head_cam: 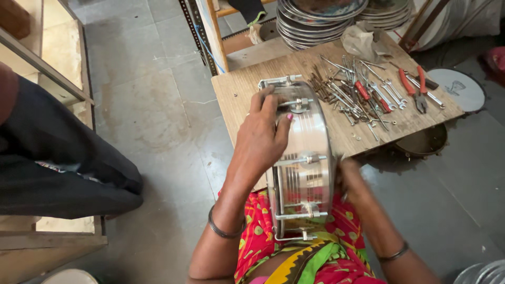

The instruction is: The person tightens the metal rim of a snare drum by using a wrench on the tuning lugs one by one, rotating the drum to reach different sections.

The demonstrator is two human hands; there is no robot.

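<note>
A shiny metal drum shell [305, 158] with tension rods and lugs stands on its edge between my lap and a low wooden board [242, 94]. My left hand [263, 134] grips its upper left rim, fingers laid over the metal. My right hand [351, 176] is behind the shell's right side, mostly hidden, and touches it there. Whether that hand grips the shell or holds something small, I cannot tell.
On the board lie several wrenches, bolts and rods [357, 92] and red-handled pliers [413, 87]. Stacked metal hoops [315, 21] stand behind it. A round white drumhead [457, 87] lies at the right. Another person's dark-clothed legs [58, 158] are at the left on the grey tiled floor.
</note>
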